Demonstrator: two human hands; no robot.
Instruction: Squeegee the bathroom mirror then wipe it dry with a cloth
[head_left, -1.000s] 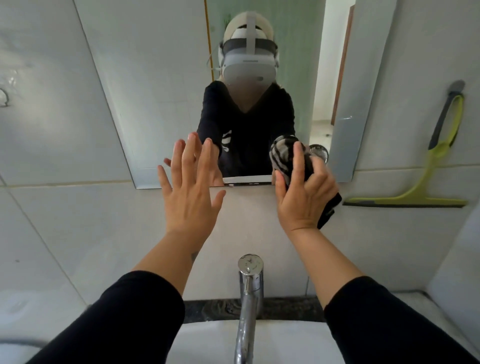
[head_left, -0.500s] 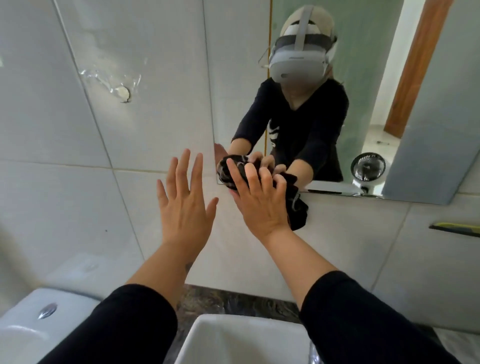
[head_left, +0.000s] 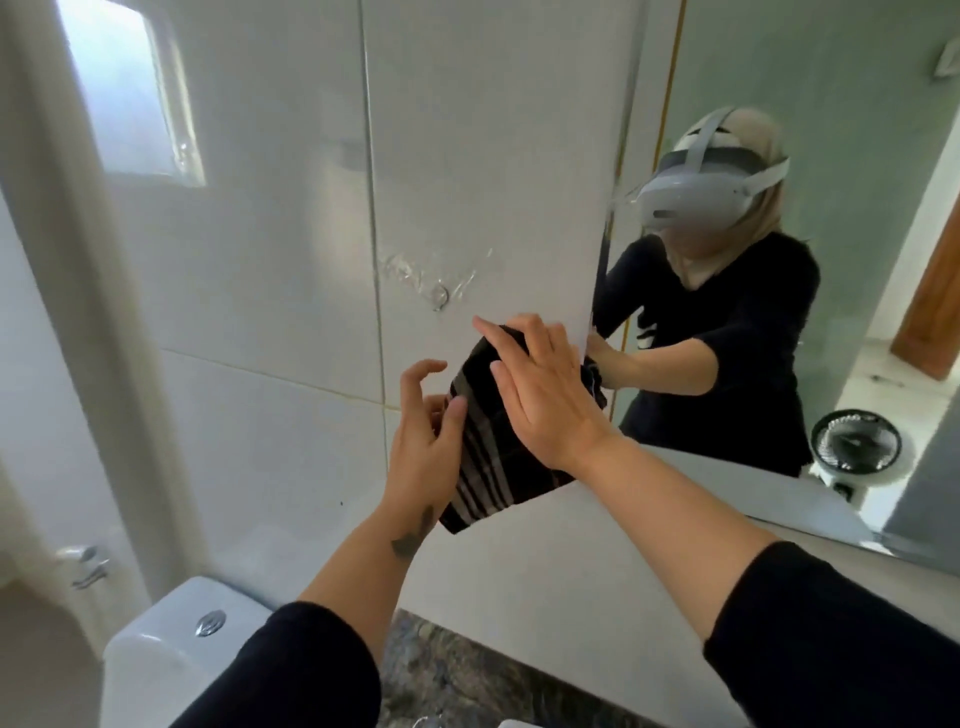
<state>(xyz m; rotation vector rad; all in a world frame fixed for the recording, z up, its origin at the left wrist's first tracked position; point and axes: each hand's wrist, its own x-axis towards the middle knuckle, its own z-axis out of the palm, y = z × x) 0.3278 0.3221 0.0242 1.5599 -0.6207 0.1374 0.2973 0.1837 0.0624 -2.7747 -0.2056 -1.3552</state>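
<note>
White glossy wall tiles (head_left: 249, 291) fill most of the view, with a frosted window (head_left: 130, 98) high up, far left of both hands. A clear stuck-on hook (head_left: 439, 299) sits on the tile just above the right hand (head_left: 545, 400). That hand lies flat, fingers spread, pressing a dark cloth (head_left: 488, 457) with pale stripes against the wall at the mirror's left edge; the cloth hangs down below the palm over the mirror's lower corner. The mirror (head_left: 857, 130) stretches away to the right of this hand and shows the person's reflection in a black top and a white headset, along with a small fan (head_left: 854, 449) and a wooden door frame (head_left: 935, 306). The left hand (head_left: 423, 441) is just left of the cloth, fingers loosely curled and apart, its thumb touching the cloth's left edge without closing on it. Below the left forearm sits a white toilet cistern (head_left: 161, 654) with a chrome flush button (head_left: 210, 623). Under both arms runs a dark mottled stone worktop (head_left: 457, 670). Black sleeves cover both forearms near the bottom.
</note>
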